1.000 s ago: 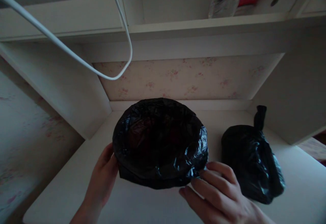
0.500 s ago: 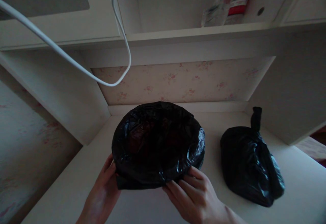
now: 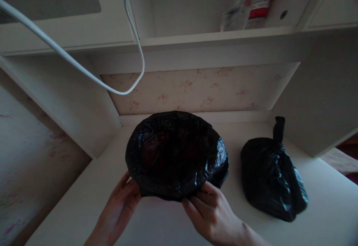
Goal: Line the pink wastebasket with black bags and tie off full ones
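A black bin bag lines a round, wide-mouthed container on the white tabletop, its edge folded outward over the rim. The container itself is almost wholly covered; a dark reddish tint shows inside. At the front left, my left hand holds the bag's folded edge, its fingertips partly hidden behind the plastic. My right hand pinches the overhanging edge at the front right, fingers bent under it. To the right stands a second black bag, filled and gathered into an upright twist at its top.
A white cable hangs in a loop in front of the cabinet at upper left. The open shelf above holds clear plastic bottles, one with a red and green label. Side panels and flowered wallpaper enclose the tabletop.
My left hand has shifted right and the bag's front left corner has drawn inward and up. The front edge sits a little higher. My right hand has barely moved.
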{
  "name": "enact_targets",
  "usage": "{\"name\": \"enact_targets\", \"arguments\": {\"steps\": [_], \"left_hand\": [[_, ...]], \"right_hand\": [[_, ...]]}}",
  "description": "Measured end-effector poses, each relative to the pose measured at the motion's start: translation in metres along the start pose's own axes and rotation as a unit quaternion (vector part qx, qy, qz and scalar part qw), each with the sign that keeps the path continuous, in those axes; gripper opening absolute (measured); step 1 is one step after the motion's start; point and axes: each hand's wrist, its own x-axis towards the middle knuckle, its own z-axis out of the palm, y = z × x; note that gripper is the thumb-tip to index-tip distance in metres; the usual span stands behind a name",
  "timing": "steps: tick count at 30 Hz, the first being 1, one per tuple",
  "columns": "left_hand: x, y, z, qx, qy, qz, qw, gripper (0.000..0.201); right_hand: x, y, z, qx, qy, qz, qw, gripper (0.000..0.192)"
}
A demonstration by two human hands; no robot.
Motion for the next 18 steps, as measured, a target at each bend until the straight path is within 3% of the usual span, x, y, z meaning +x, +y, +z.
{"name": "enact_targets", "arguments": {"steps": [3, 9, 14, 18], "left_hand": [[-0.002, -0.002, 0.002, 0.013, -0.020, -0.001, 1.000, 0.041], [-0.009, 0.000, 0.004, 0.049, 0.017, 0.040, 0.998, 0.047], [-0.012, 0.004, 0.003, 0.002, 0.013, -0.003, 1.000, 0.044], [-0.006, -0.006, 0.003, -0.064, -0.012, -0.030, 0.997, 0.038]], "right_hand": [[0.000, -0.001, -0.001, -0.009, -0.010, 0.007, 1.000, 0.029], [0.002, -0.005, -0.006, -0.014, -0.012, 0.010, 1.000, 0.035], [-0.002, -0.006, -0.003, -0.021, -0.016, 0.022, 0.999, 0.037], [-0.005, -0.006, 0.001, -0.027, -0.030, 0.028, 0.999, 0.037]]}}
